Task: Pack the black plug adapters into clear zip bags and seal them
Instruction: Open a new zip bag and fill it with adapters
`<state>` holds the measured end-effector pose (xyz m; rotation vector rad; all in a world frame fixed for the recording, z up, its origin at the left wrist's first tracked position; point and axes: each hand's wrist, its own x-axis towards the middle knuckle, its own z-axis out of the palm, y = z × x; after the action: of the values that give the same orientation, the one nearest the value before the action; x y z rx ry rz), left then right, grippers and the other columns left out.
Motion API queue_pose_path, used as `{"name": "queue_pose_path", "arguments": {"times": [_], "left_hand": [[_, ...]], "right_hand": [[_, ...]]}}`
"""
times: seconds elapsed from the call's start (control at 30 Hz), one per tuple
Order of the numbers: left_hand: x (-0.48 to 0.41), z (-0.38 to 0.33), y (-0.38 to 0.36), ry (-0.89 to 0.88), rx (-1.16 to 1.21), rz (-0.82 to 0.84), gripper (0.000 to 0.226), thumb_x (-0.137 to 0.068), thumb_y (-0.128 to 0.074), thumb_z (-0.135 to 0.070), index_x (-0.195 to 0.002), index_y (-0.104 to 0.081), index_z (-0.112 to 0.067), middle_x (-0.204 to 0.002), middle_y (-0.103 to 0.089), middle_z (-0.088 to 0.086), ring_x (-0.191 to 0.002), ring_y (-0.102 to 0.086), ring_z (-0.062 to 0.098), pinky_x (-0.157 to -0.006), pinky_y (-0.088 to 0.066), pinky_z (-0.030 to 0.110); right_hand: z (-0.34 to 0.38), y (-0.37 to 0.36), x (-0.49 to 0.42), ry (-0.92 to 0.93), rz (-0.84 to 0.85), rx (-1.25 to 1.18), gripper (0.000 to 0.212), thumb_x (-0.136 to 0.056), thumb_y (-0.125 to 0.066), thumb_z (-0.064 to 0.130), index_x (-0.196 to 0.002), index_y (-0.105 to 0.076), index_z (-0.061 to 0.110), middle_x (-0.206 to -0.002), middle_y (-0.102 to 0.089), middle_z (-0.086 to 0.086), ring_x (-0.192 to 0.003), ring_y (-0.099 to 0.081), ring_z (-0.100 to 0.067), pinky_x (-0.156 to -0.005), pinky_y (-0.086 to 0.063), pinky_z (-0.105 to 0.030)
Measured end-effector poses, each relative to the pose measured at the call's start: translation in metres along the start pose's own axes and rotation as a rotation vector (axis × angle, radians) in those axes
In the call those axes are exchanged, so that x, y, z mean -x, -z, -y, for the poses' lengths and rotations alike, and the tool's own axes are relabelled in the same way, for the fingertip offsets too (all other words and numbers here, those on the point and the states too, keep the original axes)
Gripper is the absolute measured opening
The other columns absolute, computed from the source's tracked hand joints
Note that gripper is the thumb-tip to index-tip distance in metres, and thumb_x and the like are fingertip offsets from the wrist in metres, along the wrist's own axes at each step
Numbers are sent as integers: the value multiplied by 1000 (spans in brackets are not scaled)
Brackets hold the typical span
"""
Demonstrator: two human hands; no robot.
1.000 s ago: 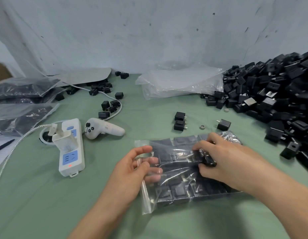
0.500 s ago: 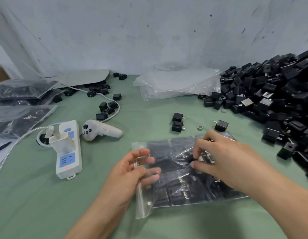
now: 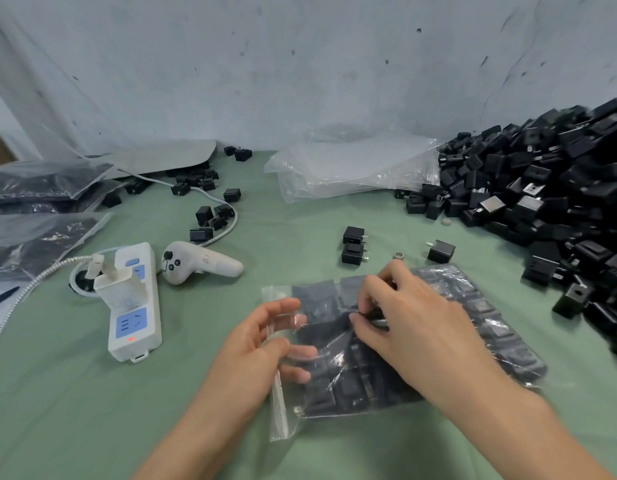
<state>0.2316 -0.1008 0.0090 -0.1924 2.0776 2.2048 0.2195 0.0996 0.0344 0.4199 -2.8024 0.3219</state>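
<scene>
Because the mouth must gape for loading, the left hand at 6 o'clock pinches the rim of the clear zip bag, nearly full on the surface at 5 o'clock; the right hand grips one black adapter, seemingly feeding it in, with the pile handy at 2 o'clock.

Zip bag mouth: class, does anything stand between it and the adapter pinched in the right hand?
No separate object visibly does. The right hand pinches the adapter over the zip bag, close to the mouth, which the left hand holds. The packed adapters inside crowd up towards that mouth, so room looks tight.
</scene>
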Motion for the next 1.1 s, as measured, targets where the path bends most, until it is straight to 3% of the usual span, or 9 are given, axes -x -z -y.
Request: {"name": "queue_pose_path", "arguments": {"times": [0.1,0.17,0.3,0.4,0.5,0.57,0.73,0.93,1.1], "left_hand": [[0,-1,3,13,8,11,49,-94,-42,17,-113,-68,-20,-101,-74,-5,-78,-75,28,-49,-54,24],[0,-1,4,26,16,17,48,-94,-42,16,-112,-69,-19,-104,-74,-4,-73,-73,26,-49,-54,25],[1,-4,8,53,75,0,36,-96,-48,8,-111,-69,-18,-108,-75,0,-62,-69,23,-54,-57,29],[1,-7,14,39,75,-76,23,-97,-55,-7,-109,-68,-21,-104,-76,1,-59,-69,24,-54,-57,30],[2,-9,19,37,56,-134,20,-98,-55,-10,-109,-68,-20,-100,-77,2,-59,-69,25,-53,-57,30],[3,-9,18,41,22,-127,20,-99,-54,-10,-111,-66,-19,-98,-77,3,-61,-69,24,-54,-58,30],[10,-10,4,30,-14,-61,21,-97,-56,-10,-114,-62,-21,-101,-77,-2,-60,-70,24,-56,-58,29],[11,-14,-1,14,-7,-24,19,-97,-57,-11,-114,-62,-19,-103,-76,-2,-60,-69,26,-57,-60,31],[11,-13,2,34,22,-57,19,-98,-56,-10,-113,-64,-18,-103,-76,-2,-61,-70,27,-56,-59,30]], "right_hand": [[-8,8,-5,-84,-21,-224,11,-87,-50,47,-89,-42,41,-97,-40,20,-57,-50,-5,-51,-40,-24],[-16,11,-6,-173,-25,-400,10,-85,-48,44,-93,-43,44,-99,-38,27,-66,-53,-8,-58,-45,-27],[-25,13,-8,-285,-3,-743,27,-87,-47,30,-100,-46,54,-98,-44,17,-56,-48,-8,-49,-37,-23],[-26,16,-7,-270,84,-917,48,-93,-50,22,-127,-45,56,-82,-54,10,-43,-40,-9,-40,-35,-20],[-17,16,-7,-195,133,-980,58,-98,-57,23,-141,-36,57,-110,-69,21,-71,-63,-19,-59,-47,-29],[-12,14,-8,-155,103,-998,56,-98,-61,28,-144,-38,50,-125,-66,21,-100,-67,-9,-75,-45,-25],[-7,14,-10,-145,25,-954,42,-92,-63,39,-133,-54,39,-90,-73,15,-61,-57,-2,-51,-38,-10],[-14,13,-6,-225,-41,-908,45,-80,-63,59,-125,-60,52,-67,-62,-3,-44,-49,-4,-47,-34,-10],[-19,13,-5,-205,-34,-893,36,-88,-68,43,-123,-62,53,-79,-62,17,-48,-45,-6,-46,-35,-11]]}}
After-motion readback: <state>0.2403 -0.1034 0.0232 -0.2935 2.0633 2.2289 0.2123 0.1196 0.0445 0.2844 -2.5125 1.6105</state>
